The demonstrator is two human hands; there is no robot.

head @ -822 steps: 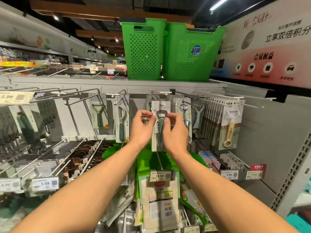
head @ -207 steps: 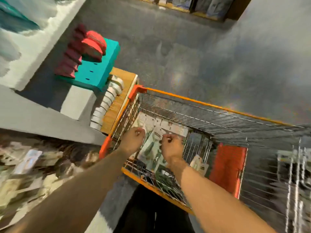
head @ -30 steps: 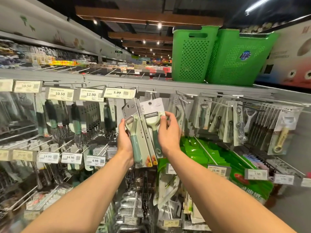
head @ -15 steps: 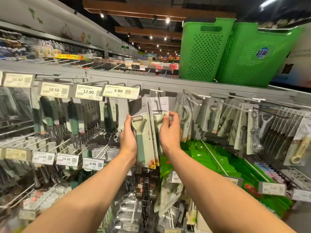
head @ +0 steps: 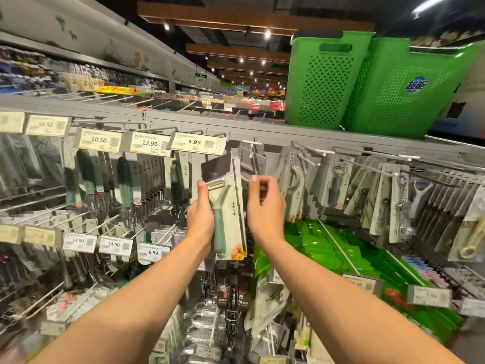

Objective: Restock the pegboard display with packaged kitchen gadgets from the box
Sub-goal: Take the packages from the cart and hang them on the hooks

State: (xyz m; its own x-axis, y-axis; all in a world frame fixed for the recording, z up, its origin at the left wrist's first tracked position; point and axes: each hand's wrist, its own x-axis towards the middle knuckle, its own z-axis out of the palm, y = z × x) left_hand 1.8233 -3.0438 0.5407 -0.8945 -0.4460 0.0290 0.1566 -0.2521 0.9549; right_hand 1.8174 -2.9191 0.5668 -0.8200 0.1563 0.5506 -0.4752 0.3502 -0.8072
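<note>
Left hand (head: 200,219), its grip holding carded green-handled plastic peelers (head: 228,206) upright, hang-holes uppermost for pegging; right hand (head: 265,206), grip loosely curled and empty, hovers by the metal peg hook (head: 254,160).

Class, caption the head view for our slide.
Left hand grips packaged peelers; right hand raised beside a display hook.
</note>
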